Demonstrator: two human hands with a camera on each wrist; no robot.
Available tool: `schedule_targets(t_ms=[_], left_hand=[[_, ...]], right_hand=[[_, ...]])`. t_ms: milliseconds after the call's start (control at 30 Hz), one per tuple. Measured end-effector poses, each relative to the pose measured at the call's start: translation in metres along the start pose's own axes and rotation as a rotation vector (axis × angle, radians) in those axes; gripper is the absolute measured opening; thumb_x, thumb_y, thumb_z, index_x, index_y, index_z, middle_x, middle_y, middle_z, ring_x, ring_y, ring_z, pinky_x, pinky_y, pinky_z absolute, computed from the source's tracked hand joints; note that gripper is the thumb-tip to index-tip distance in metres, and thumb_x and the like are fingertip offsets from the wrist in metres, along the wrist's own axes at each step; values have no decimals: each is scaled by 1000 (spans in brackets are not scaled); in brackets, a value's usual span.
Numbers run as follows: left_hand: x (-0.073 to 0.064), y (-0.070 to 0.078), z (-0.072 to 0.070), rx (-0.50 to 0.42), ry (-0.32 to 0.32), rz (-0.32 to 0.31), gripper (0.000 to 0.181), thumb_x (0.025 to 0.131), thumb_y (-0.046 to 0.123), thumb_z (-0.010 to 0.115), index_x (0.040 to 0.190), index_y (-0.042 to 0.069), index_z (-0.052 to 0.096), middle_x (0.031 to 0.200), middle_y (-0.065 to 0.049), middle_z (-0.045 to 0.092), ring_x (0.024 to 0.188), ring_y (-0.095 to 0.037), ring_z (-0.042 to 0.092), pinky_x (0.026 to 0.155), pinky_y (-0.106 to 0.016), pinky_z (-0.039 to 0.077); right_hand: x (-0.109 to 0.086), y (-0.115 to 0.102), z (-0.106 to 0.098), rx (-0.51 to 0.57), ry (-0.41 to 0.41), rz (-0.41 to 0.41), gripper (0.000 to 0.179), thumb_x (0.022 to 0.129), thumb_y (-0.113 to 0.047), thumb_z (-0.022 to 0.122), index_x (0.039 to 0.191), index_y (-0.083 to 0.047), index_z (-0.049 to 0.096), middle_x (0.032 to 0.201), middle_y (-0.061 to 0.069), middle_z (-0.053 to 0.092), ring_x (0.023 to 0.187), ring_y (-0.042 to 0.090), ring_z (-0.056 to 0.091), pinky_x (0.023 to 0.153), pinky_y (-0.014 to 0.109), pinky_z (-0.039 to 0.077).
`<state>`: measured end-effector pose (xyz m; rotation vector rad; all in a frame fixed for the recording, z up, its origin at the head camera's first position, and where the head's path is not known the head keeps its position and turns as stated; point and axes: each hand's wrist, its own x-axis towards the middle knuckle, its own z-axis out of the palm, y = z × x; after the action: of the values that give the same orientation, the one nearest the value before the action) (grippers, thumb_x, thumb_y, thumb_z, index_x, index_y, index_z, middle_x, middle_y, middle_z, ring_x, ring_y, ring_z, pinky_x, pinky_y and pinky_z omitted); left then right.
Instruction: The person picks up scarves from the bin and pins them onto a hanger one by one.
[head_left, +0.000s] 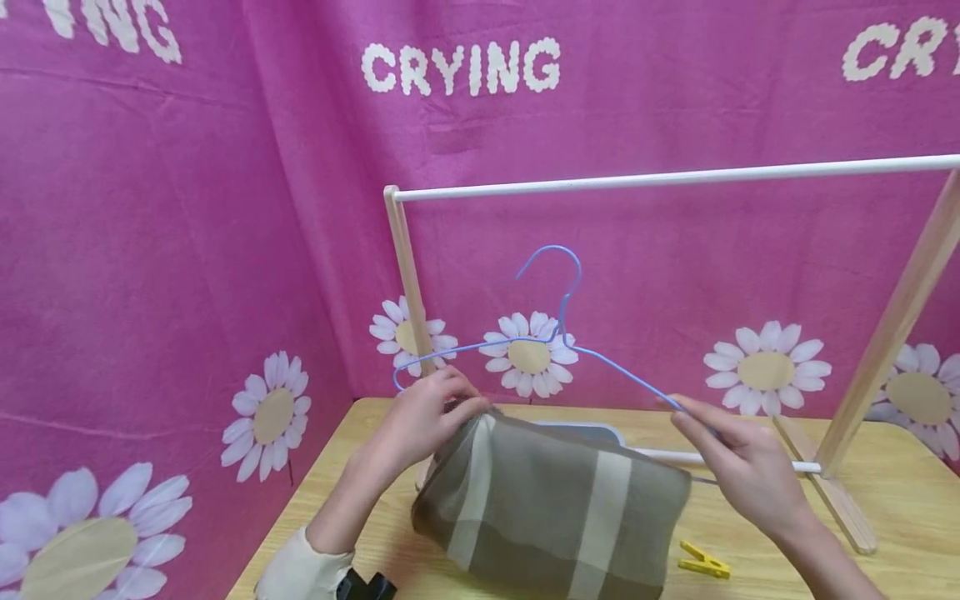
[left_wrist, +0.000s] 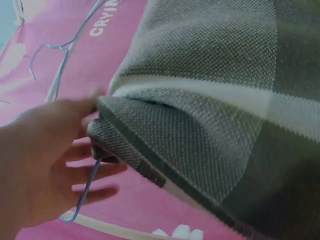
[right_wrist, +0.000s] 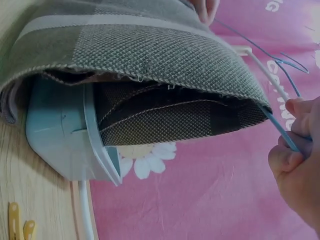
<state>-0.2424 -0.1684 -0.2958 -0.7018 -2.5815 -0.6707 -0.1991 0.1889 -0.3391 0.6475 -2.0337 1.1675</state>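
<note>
A blue wire hanger (head_left: pixel 622 370) stands hook up above the table. Over its lower bar hangs a folded grey-brown checked cloth (head_left: pixel 547 500) with pale stripes. My left hand (head_left: pixel 427 417) pinches the cloth's upper left corner between thumb and fingers, and the hanger's left end loops out past that hand. In the left wrist view the other fingers spread behind the cloth (left_wrist: pixel 200 50). The hanger's right corner is gripped by my right hand (head_left: pixel 750 471), just beyond the cloth's edge. The right wrist view shows the bar (right_wrist: pixel 282 132) passing from between the cloth's layers into that hand.
Behind the hanger stands a rack with a white top rod (head_left: pixel 675 178) and wooden legs (head_left: pixel 892 333). A pale blue-grey plastic container (right_wrist: pixel 55 135) sits partly behind the cloth. A yellow clothespin (head_left: pixel 703 560) lies on the wooden table (head_left: pixel 780 542). Pink fabric (head_left: pixel 637 275) forms the backdrop.
</note>
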Motion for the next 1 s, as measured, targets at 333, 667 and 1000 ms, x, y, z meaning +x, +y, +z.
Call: schedule_targets(t_ms=[333, 667, 1000], left_hand=[[-11, 3, -4, 186, -40, 76, 29, 86, 36, 75, 111, 22, 73, 93, 7, 55, 76, -9, 47, 74, -30, 43], [-3, -6, 2, -113, 77, -124, 27, 92, 1, 52, 106, 9, 74, 101, -2, 74, 93, -15, 66, 82, -35, 53], [-4, 2, -5, 226, -98, 279, 24, 92, 29, 71, 113, 18, 73, 110, 4, 70, 106, -17, 64, 98, -40, 48]], right_hand=[[2, 4, -4, -7, 35, -70, 31, 81, 14, 70, 109, 2, 74, 83, -32, 64, 51, -3, 31, 48, 16, 34], [1, 6, 3, 53, 7, -189, 38, 75, 21, 69, 107, 2, 75, 107, -24, 71, 60, -11, 45, 60, 6, 42], [0, 5, 2, 0, 18, -78, 34, 81, 15, 69, 113, 2, 73, 103, -34, 67, 56, -6, 43, 57, 10, 41]])
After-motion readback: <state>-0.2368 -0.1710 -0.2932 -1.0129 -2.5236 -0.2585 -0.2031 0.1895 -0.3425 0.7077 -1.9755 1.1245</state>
